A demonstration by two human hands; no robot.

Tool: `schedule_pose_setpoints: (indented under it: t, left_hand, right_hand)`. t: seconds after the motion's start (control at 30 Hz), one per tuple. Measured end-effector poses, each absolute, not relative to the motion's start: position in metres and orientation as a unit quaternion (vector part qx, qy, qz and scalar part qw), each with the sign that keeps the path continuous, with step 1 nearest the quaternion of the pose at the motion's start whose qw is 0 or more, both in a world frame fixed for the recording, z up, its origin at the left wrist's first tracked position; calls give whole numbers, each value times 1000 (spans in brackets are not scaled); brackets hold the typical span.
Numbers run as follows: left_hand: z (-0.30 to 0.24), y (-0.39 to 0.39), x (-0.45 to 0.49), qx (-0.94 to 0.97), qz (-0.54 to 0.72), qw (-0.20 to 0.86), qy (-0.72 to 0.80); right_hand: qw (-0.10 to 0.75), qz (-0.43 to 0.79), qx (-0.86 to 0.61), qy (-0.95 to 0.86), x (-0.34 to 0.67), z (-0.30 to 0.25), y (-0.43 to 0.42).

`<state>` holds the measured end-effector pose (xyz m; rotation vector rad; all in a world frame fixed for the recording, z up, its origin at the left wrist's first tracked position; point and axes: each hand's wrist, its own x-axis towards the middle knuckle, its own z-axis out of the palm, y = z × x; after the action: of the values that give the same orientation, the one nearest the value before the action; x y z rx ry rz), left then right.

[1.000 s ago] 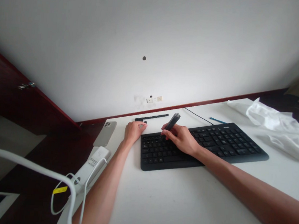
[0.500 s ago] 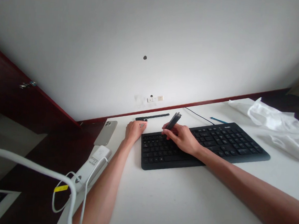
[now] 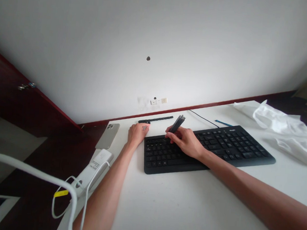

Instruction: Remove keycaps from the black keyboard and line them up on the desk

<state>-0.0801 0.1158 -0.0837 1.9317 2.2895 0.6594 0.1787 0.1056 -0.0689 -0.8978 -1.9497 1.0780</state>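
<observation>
A black keyboard point(image 3: 236, 144) lies slightly askew on the white table. Over its left half, my right hand point(image 3: 184, 140) is closed around a dark pen-shaped tool point(image 3: 178, 124) that has a pale, see-through upper end. The tool leans up to the right, and its lower end is hidden by the fingers near the top key rows. My left hand point(image 3: 137, 133) rests on the table left of the keyboard, fingers curled and pinched. A small pale bit shows at those fingertips, too small to name. Just behind them is a row of small black pieces point(image 3: 160, 119), resembling loose keycaps.
A phone point(image 3: 108, 136) lies at the table's left edge, near a white power strip point(image 3: 93, 167) with white cables. A thin blue stick point(image 3: 223, 123) lies behind the keyboard beside its cable point(image 3: 203, 118). Crumpled white plastic point(image 3: 280, 121) covers the right side. The wall point(image 3: 114, 73) stands behind.
The view has shifted very slightly. Both hands and the pen-shaped tool keep nearly the same places; nothing has been taken up or let go.
</observation>
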Motion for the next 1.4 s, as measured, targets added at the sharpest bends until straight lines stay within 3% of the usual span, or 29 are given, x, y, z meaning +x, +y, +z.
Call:
schedule_pose_setpoints:
  t: [0.27,1.4]
  left_hand:
    - [-86,117,-84,676,214,69,702]
    - [-82,116,-76,634,187,32,750]
  right_hand:
    - [362,418,-351,-756,178,-69,105]
    - [361,423,-348,-755,178,-69,106]
